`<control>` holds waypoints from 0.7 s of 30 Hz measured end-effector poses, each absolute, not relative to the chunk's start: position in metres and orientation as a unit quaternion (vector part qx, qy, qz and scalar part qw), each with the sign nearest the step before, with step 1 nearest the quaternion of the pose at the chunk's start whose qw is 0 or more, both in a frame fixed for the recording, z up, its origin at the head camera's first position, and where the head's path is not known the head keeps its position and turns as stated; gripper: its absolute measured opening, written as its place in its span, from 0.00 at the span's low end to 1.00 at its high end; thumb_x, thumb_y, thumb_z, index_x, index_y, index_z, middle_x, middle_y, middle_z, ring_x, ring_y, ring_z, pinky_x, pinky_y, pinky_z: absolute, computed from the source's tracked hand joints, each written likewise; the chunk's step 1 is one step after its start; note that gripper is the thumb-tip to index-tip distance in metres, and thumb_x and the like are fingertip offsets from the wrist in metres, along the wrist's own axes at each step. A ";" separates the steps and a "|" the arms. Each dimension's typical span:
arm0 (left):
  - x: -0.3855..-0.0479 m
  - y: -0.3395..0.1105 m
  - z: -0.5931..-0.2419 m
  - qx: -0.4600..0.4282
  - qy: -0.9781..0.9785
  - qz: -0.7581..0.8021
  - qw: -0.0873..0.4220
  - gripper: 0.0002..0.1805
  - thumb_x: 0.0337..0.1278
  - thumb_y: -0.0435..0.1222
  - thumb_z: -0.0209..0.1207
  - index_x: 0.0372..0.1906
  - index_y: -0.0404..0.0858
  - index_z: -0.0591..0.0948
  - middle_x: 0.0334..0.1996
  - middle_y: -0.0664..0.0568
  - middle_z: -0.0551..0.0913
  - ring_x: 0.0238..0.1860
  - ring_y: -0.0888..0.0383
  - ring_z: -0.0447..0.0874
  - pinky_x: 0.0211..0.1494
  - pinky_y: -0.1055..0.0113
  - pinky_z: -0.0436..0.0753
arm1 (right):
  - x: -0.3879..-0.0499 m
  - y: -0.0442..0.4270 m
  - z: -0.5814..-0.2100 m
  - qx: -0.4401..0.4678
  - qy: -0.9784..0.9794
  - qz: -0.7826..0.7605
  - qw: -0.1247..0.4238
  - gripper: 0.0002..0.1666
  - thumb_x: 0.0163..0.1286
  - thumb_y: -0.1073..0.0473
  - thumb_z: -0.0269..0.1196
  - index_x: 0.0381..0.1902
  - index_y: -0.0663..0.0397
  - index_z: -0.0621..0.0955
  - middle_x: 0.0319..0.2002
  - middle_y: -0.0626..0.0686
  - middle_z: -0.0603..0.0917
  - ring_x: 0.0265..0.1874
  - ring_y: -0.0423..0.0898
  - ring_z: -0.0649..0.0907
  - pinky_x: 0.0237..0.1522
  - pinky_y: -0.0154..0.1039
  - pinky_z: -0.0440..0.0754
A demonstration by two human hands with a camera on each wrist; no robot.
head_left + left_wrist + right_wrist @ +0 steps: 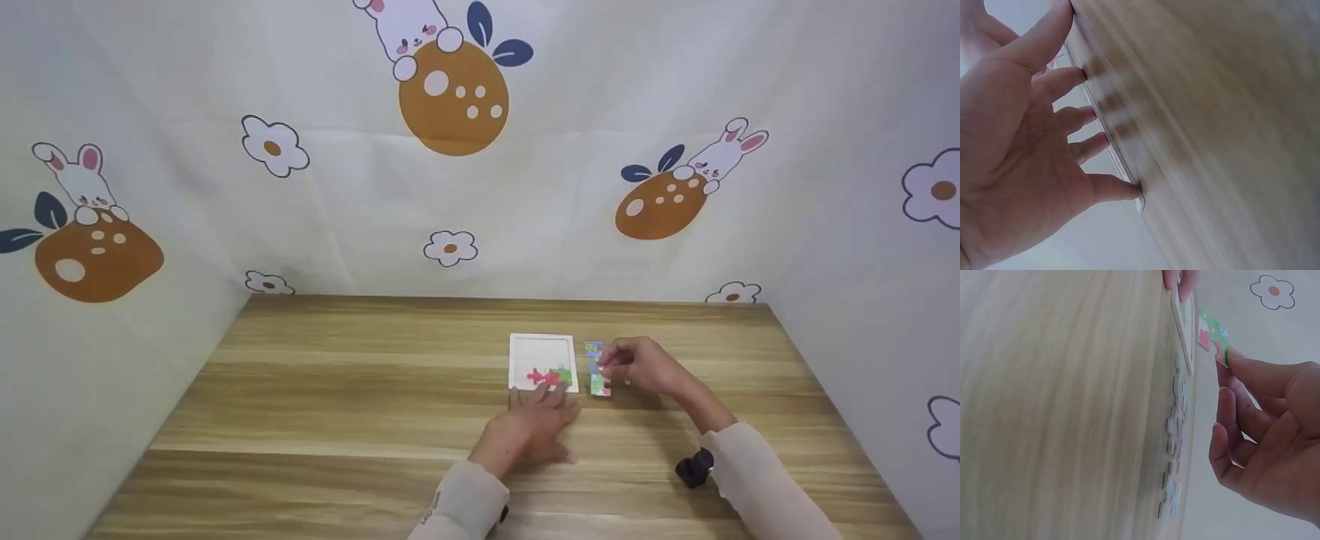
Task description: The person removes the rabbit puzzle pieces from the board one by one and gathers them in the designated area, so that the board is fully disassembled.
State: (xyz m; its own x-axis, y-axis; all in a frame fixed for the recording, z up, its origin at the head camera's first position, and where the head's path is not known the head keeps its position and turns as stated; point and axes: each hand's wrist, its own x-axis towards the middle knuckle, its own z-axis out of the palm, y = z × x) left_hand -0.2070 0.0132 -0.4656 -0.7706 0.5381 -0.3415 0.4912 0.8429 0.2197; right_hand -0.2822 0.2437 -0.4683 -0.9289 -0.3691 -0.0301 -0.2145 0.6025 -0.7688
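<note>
My right hand (646,367) pinches a jigsaw puzzle piece (1216,333), green with pink patches, between thumb and fingers, raised off the table. Just left of it lies a square white puzzle tray (513,361) with a bare pale bottom over most of its area. Red and pink pieces (538,376) and a green piece (562,374) sit along the tray's near right part. My left hand (531,427) has its fingers spread, and the fingertips touch the tray's near edge, as the left wrist view (1022,140) also shows. The left fingers partly hide that edge.
Loose puzzle pieces (1176,422) lie in a row on the wooden table (337,405), right of the tray. One blue piece (593,349) shows beyond the right hand. A pale patterned cloth (352,202) encloses the table's back and sides.
</note>
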 end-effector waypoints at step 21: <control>-0.208 0.015 -0.466 0.277 0.941 0.044 0.187 0.44 0.59 0.59 0.62 0.78 0.57 0.60 0.82 0.54 0.51 0.83 0.50 0.45 0.78 0.35 0.54 | -0.277 0.240 -0.476 -0.136 0.917 -0.368 0.074 0.02 0.63 0.67 0.69 0.32 0.62 0.86 0.31 0.54 0.88 0.32 0.40 0.81 0.38 0.31 0.78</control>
State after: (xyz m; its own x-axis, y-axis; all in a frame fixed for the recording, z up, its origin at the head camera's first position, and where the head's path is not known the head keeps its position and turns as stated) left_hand -0.2076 0.0147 -0.4665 -0.7765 0.5385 -0.3273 0.5056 0.8424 0.1865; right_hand -0.2765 0.2403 -0.4761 -0.9522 -0.3033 -0.0356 -0.1944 0.6920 -0.6952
